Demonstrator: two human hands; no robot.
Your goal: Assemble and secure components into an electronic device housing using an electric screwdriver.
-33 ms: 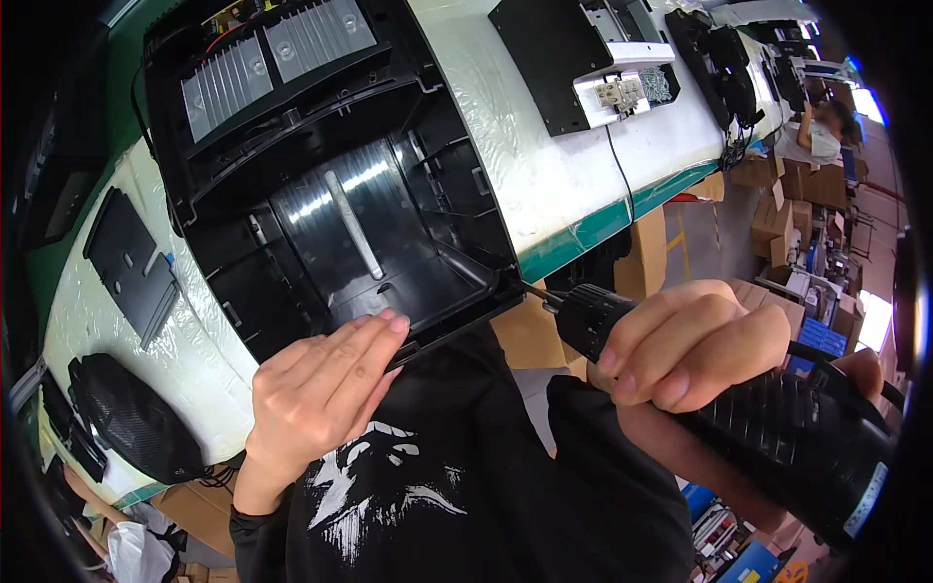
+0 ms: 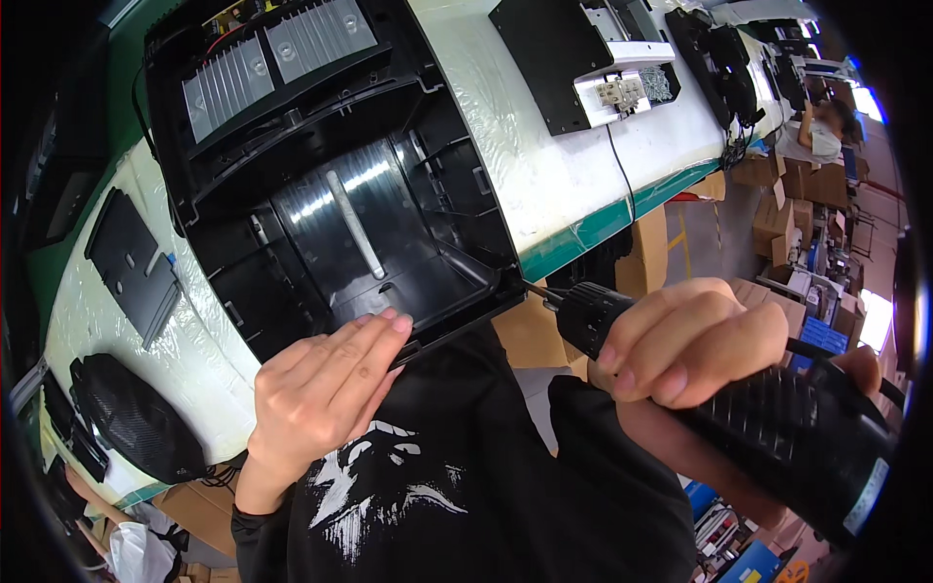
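A large black plastic housing stands open on the bench in front of me. My left hand lies on its near rim, fingers stretched out flat and the thumb on the near side. My right hand is wrapped round a black electric screwdriver, held aslant at the right. Its thin bit reaches the housing's near right corner; whether a screw sits under the tip is too small to tell. Inside the housing, a pale strip runs along the shiny bottom panel. Two finned metal heat sinks sit in its far part.
A black flat plate and a dark rounded cover lie left of the housing. On the white bench to the right is a black and metal assembly with a cable. Cardboard boxes and a person stand beyond.
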